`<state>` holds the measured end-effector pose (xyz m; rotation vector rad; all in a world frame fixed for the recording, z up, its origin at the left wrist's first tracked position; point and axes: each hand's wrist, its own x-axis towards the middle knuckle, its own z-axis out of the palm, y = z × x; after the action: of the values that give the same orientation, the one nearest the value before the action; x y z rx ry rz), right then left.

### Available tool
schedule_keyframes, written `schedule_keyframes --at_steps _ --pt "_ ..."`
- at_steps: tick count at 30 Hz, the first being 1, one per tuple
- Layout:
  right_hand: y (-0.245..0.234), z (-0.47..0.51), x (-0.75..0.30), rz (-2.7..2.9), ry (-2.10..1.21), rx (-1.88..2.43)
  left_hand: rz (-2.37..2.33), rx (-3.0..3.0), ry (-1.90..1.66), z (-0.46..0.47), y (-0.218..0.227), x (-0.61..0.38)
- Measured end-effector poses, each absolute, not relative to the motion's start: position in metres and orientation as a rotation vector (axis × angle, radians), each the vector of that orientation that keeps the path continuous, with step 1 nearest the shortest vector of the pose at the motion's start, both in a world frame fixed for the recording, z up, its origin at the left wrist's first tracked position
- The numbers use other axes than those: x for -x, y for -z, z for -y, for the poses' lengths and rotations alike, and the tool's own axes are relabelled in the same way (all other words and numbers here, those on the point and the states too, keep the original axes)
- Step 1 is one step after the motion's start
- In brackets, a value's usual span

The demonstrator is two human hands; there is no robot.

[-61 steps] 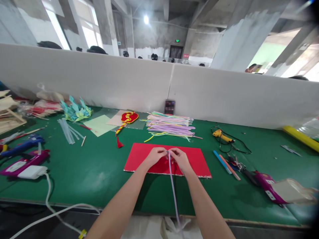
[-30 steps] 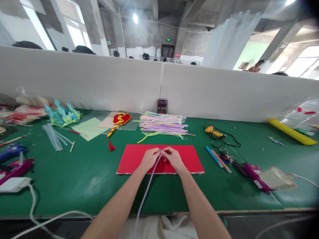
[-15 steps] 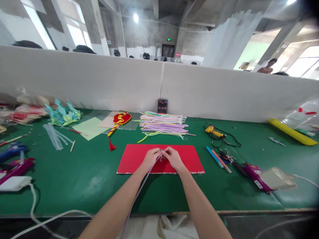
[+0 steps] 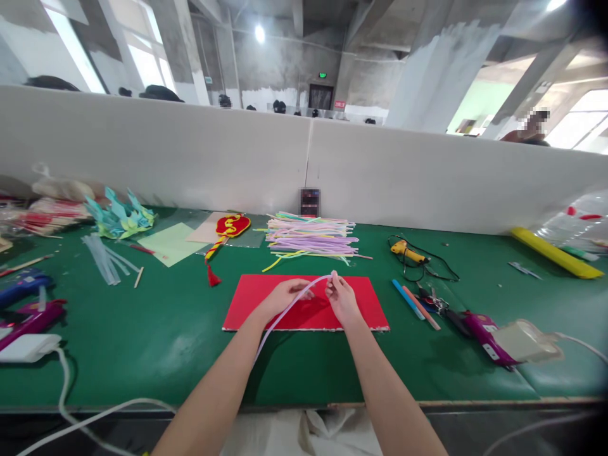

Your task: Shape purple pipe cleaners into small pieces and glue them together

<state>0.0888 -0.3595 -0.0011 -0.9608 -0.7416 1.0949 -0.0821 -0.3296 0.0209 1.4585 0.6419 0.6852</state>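
Note:
A long lilac pipe cleaner [image 4: 287, 308] arches over the red board [image 4: 242, 304], its upper end pinched in the fingertips of my right hand [image 4: 342, 300]. My left hand [image 4: 280, 297] is just left of it, fingers stretched out and apart; the stem runs across in front of this hand and down along the forearm, where its lower end drops from sight. Whether the stem touches the left fingers I cannot tell. Behind the board lies a pile of pastel pipe cleaners [image 4: 311, 240], lilac, white, yellow and green.
A red and yellow tasselled ornament [image 4: 232, 226] lies on the green table [image 4: 175, 361] behind left. Blue and orange sticks [image 4: 408, 299], a yellow glue gun [image 4: 409, 252] and a purple glue gun [image 4: 491, 339] are to the right. White cables [image 4: 64, 389] cross the left front.
My hands were together over the board's middle. The right hand has moved right and slightly up with the pipe cleaner's end; the left has shifted a little left and its fingers have spread.

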Motion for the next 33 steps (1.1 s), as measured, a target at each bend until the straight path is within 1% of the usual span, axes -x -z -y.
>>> schedule_keyframes --at_steps 2,5,7,8,9,12,15,21,33 --pt "0.001 0.359 -0.091 0.696 -1.079 0.938 -0.526 -1.435 -0.58 0.335 -0.024 0.082" --pt "-0.001 0.359 -0.092 0.666 -1.07 0.924 -0.243 -1.275 -0.211 0.348 -0.035 0.08" --pt "-0.001 0.359 -0.092 0.663 -1.067 0.928 -0.159 -1.194 -0.074 0.355 -0.039 0.077" --pt "-0.001 0.359 -0.091 0.665 -1.067 0.933 -0.188 -1.18 -0.107 0.357 -0.038 0.075" --pt "-0.001 0.359 -0.09 0.672 -1.068 0.94 -0.251 -1.174 -0.212 0.356 -0.036 0.072" --pt "0.0 0.361 -0.082 0.718 -1.073 0.963 -0.545 -1.201 -0.714 0.348 -0.021 0.062" --pt "0.0 0.362 -0.074 0.788 -1.065 0.993 -0.729 -1.333 -0.933 0.339 -0.008 0.057" --pt "-0.002 0.364 -0.069 0.917 -1.008 1.074 -0.883 -1.406 -1.043 0.337 -0.008 0.059" --pt "-0.003 0.362 -0.066 1.055 -1.001 1.141 -1.038 -1.615 -1.094 0.342 -0.013 0.062"
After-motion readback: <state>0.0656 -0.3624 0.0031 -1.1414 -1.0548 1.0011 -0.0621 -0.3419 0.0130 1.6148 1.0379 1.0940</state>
